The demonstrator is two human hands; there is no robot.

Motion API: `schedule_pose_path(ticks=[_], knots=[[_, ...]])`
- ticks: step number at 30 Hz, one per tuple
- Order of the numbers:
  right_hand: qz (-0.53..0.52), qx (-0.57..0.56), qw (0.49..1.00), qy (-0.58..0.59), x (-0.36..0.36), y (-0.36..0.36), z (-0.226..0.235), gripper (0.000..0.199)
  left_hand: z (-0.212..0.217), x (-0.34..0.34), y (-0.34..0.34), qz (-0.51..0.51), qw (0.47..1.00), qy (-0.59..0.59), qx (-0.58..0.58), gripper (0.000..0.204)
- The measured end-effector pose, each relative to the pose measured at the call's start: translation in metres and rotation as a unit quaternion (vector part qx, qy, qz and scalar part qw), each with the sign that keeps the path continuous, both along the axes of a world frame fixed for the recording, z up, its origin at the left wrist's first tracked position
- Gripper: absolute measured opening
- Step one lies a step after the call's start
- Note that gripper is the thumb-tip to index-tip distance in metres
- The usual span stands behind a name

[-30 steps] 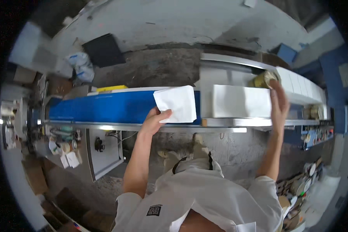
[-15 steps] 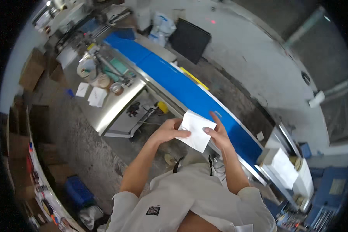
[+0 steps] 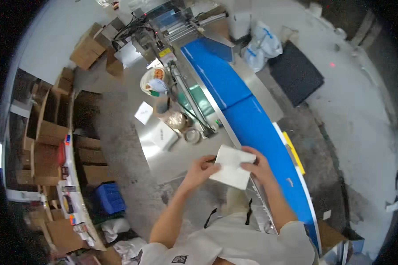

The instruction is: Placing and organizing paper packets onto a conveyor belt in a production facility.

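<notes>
Pinching it from both sides, you've got the flat, square stack of white paper (image 3: 231,170) up in front of your waist, just beside the near edge of the long blue conveyor belt (image 3: 257,120). Your left hand (image 3: 200,171) has the paper's left side, thumb lying across the upper face, fingers curled beneath. Over on the opposite side, your right hand (image 3: 262,168) is grasping too, its thumb pressed onto the top. One corner tips away from you, another points down toward your shirt. Ahead and left, look at that shiny steel worktable (image 3: 151,155): a thick white paper bundle (image 3: 164,137) sits near its edge, with a smaller white square sheet (image 3: 143,112) just beyond. A small round container (image 3: 192,135) stands to the bundle's right, and farther back there's a round white tub (image 3: 153,80). Across the belt, a slim yellow bar (image 3: 293,152) runs along the far side.
</notes>
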State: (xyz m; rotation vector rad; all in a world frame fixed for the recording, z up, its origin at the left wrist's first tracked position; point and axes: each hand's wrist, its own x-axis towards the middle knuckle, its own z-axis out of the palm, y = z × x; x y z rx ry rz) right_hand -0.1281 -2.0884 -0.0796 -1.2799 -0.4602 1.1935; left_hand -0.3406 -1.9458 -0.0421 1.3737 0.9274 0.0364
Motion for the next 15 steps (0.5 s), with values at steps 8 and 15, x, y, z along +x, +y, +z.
schedule_pose_path(ticks=[8, 15], knots=[[-0.157, 0.057, 0.983, 0.069, 0.153, 0.281, -0.061, 0.059, -0.169, -0.076, 0.099, 0.099, 0.961, 0.202, 0.16, 0.056], [-0.221, 0.095, 0.963, 0.122, 0.181, 0.557, -0.12, 0.057, -0.176, -0.065, 0.121, -0.028, 0.853, 0.476, 0.213, 0.131]])
